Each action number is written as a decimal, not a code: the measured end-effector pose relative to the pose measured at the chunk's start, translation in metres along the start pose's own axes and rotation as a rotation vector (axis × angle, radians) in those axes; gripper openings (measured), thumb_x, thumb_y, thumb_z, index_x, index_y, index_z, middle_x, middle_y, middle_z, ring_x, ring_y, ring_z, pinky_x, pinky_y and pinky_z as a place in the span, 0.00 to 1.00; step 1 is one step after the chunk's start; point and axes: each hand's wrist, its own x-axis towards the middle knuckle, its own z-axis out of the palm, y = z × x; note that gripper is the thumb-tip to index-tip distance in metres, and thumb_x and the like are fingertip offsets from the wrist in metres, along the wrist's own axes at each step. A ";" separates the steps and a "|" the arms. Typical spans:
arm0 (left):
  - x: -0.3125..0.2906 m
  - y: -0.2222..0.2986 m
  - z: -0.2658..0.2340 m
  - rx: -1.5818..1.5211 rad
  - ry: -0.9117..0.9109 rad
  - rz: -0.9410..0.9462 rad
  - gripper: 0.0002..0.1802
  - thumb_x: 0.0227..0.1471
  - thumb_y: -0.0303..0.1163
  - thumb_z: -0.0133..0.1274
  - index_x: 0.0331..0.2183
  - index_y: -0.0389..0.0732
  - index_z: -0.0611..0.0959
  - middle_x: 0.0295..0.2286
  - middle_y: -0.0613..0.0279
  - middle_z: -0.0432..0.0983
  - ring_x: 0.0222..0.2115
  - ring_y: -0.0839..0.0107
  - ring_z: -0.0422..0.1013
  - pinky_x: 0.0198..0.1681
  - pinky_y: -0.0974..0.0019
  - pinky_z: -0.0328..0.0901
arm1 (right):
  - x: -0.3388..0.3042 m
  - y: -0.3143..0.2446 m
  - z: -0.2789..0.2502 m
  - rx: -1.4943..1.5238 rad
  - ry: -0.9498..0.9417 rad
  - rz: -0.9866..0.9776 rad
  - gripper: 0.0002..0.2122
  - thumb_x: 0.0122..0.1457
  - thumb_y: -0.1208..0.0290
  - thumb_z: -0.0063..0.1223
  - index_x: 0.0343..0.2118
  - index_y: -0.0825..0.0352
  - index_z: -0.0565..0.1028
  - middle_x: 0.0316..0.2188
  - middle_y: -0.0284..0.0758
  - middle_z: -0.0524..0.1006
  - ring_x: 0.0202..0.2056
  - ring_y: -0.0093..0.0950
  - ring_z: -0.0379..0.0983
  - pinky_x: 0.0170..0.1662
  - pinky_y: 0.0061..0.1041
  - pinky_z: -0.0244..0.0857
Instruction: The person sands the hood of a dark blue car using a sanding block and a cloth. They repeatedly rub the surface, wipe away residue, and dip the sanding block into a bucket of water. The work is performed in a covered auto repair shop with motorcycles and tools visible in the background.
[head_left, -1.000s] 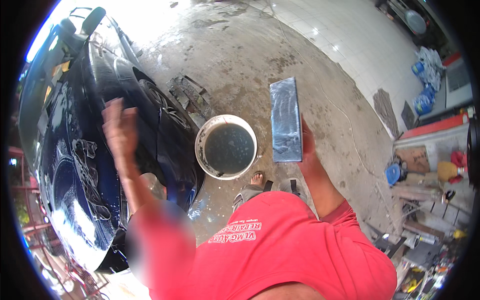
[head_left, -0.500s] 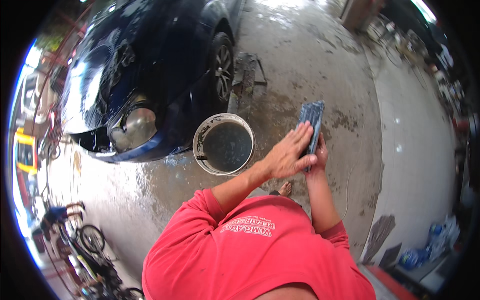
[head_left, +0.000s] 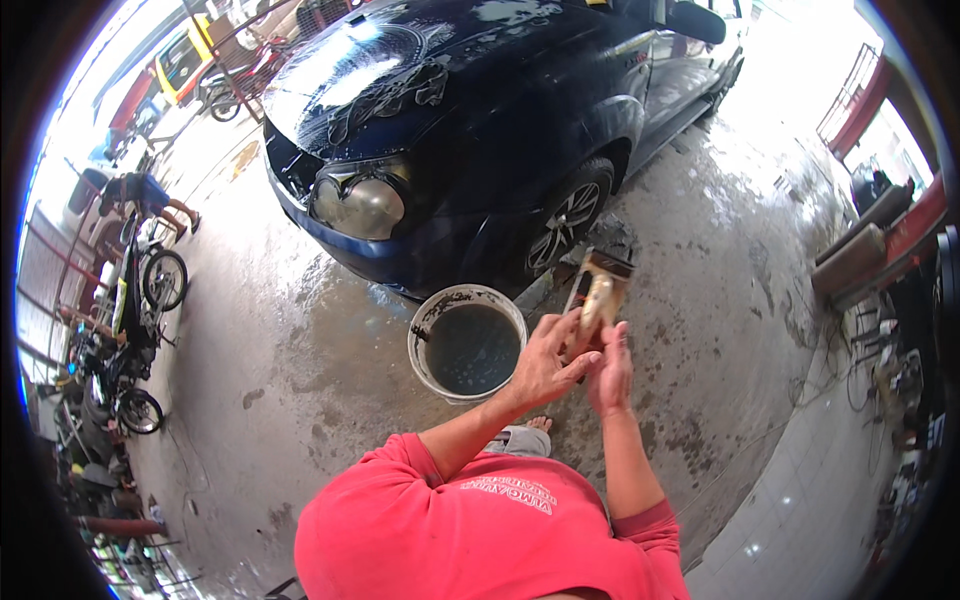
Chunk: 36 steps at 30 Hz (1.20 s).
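Observation:
Between my hands, in front of my chest, is a long sanding block with a tan back and dark sheet folded over its far end. My left hand grips its near left side, fingers on the block and thumb pointing right. My right hand supports its near right side with the fingers pointing up along it; part of its grip is hidden. Just left of the block, a whitish bucket of murky grey water stands on the floor. Beyond it is a dark blue car with wet, soapy patches on its hood.
The car's headlight and front wheel are close behind the bucket. Motorcycles and a bending person are at the left. A red metal post and assorted equipment line the right. The concrete floor is wet in places.
The view has swung right and up, showing more of the car. The block has turned over, from its dark wet face to its tan back, and both hands have shifted around it.

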 end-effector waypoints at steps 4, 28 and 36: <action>0.031 -0.071 -0.016 -0.243 0.230 -0.390 0.18 0.61 0.32 0.63 0.50 0.34 0.82 0.37 0.58 0.84 0.38 0.71 0.78 0.45 0.62 0.74 | 0.032 -0.022 0.014 -0.201 -0.442 0.268 0.43 0.75 0.34 0.32 0.75 0.72 0.61 0.72 0.41 0.69 0.71 0.35 0.66 0.72 0.37 0.60; -0.003 -0.321 0.024 0.450 0.792 -1.477 0.32 0.57 0.34 0.60 0.62 0.40 0.74 0.56 0.37 0.79 0.59 0.40 0.76 0.62 0.42 0.71 | 0.342 -0.401 -0.369 -0.932 0.132 0.171 0.26 0.75 0.57 0.57 0.69 0.65 0.71 0.60 0.39 0.81 0.50 0.32 0.82 0.52 0.33 0.74; 0.025 -0.324 0.030 0.339 0.762 -1.583 0.36 0.55 0.34 0.56 0.64 0.40 0.71 0.58 0.34 0.77 0.61 0.39 0.73 0.65 0.44 0.68 | 0.465 -0.331 -0.159 -1.201 -0.408 -0.065 0.29 0.74 0.65 0.57 0.75 0.64 0.65 0.70 0.41 0.72 0.64 0.35 0.75 0.62 0.32 0.70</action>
